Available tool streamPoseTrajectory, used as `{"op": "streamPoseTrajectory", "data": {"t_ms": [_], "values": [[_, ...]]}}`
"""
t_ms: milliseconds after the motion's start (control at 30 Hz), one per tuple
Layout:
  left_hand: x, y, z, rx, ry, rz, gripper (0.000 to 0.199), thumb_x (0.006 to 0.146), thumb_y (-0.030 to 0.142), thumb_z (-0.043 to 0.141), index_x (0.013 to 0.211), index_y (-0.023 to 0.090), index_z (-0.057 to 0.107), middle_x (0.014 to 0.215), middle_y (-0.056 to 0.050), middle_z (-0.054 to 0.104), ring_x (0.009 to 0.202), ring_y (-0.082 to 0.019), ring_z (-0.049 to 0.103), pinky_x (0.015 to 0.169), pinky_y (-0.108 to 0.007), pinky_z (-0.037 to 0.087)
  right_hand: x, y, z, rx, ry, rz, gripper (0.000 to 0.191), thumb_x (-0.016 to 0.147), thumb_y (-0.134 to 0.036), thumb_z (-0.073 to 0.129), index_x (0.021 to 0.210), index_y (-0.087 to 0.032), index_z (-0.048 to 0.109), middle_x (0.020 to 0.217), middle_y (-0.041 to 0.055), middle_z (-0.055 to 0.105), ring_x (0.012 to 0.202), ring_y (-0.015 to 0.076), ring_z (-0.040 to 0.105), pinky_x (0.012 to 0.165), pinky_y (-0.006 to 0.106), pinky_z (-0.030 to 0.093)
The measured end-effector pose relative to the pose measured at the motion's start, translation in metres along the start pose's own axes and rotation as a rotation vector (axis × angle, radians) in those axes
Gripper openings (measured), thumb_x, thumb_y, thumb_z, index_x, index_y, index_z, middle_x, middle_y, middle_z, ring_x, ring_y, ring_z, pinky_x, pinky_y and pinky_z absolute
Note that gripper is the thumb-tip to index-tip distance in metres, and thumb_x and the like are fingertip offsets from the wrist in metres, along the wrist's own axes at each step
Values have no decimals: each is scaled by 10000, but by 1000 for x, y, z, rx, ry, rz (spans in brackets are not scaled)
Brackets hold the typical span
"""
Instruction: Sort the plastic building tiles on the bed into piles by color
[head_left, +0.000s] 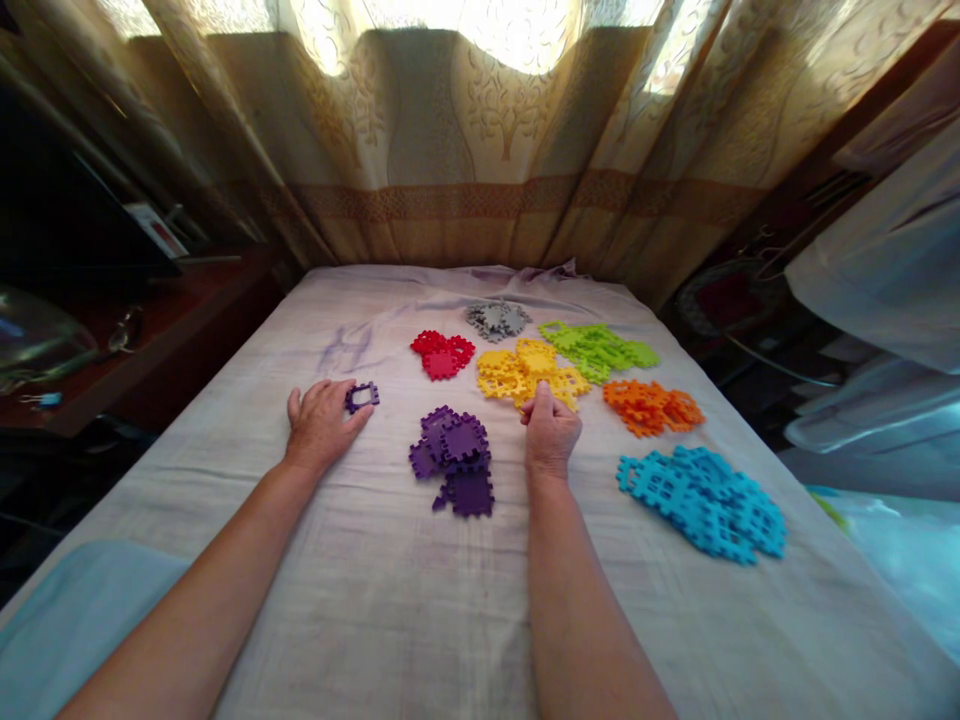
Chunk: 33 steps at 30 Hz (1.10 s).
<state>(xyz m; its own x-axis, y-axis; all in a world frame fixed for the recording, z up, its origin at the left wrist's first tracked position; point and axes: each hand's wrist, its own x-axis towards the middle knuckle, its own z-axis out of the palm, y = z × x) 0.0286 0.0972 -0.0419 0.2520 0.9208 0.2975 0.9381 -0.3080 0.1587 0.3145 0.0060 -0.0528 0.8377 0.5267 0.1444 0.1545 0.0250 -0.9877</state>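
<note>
Left hand (pixel 319 425), fingers loosely spread, touches one purple frame (pixel 376 394) lying alone, left on the cloth (pixel 375 580). Right hand (pixel 553 430) curled, thumb against fingers, by near edge of yellow pile (pixel 517 370); can't tell whether it pinches anything. Step, I judge: positioning the frame; next move calls for lifting left fingers off without nudging it. Seven piles, one each: yellow, purple pile (pixel 459 447), red pile (pixel 442 357), far gray pile (pixel 498 320), lime pile (pixel 598 350), orange pile (pixel 651 407), near-right blue pile (pixel 705 503). Overlapping pieces uncountable.

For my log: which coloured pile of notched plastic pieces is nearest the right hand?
The yellow pile: the right hand overlaps its near edge in view; no other pile meets that hand.
</note>
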Motion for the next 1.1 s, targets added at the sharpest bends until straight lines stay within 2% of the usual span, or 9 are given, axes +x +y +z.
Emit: {"op": "streamPoseTrajectory", "data": {"t_ms": [100,200,367,533,700,833,1000,1100], "values": [[-1,0,-2,-12,32,22,453,852,469,563,1224,214,608,1247,-144,671,1246,-324,544,1155,-582,191,0,0,0,3,0,-11,591,855,-667,454,481,-219,545,385,-28,473,437,132,463,539,274,401],[-6,4,-5,-84,66,49,476,835,492,593,1214,204,606,1203,-138,694,1190,-319,585,1143,-557,245,0,-1,0,2,0,-14,594,855,-669,453,477,-219,541,385,-27,470,435,132,463,539,277,400],[-31,30,-5,-320,95,132,506,866,533,564,1258,214,565,1152,-94,722,1116,-267,630,1094,-481,367,-1,-2,0,-2,-3,-15,590,861,-655,459,474,-217,542,386,-26,473,431,130,455,544,277,405],[-51,58,-4,-390,28,196,494,885,544,553,1276,242,550,1138,-74,727,1087,-247,647,1133,-518,318,-1,-2,-1,4,-8,-9,593,859,-656,462,472,-215,542,383,-27,465,432,131,456,530,274,397],[-57,65,-4,-356,-10,249,512,876,548,565,1282,236,545,1224,-96,694,1172,-261,613,1152,-545,283,0,0,0,8,-3,-3,582,854,-651,476,483,-209,553,390,-30,468,433,128,458,531,272,397],[-48,51,-9,-286,50,245,473,887,523,544,1267,242,561,1265,-96,674,1195,-266,599,1146,-522,301,0,0,1,13,-5,4,583,858,-650,466,480,-214,547,386,-31,463,429,129,452,524,273,392],[-28,1,-22,-120,206,-4,383,915,452,469,1209,239,596,1264,-122,662,1198,-297,591,1094,-504,365,0,0,1,12,7,-6,586,847,-669,466,476,-221,541,382,-33,461,426,131,457,533,278,398],[-25,-28,-20,-32,205,-128,458,876,475,522,1274,251,566,1368,-160,589,1292,-358,516,1092,-567,342,0,0,1,0,-2,-14,597,853,-677,445,479,-222,541,379,-30,465,428,133,462,537,279,405]]}}
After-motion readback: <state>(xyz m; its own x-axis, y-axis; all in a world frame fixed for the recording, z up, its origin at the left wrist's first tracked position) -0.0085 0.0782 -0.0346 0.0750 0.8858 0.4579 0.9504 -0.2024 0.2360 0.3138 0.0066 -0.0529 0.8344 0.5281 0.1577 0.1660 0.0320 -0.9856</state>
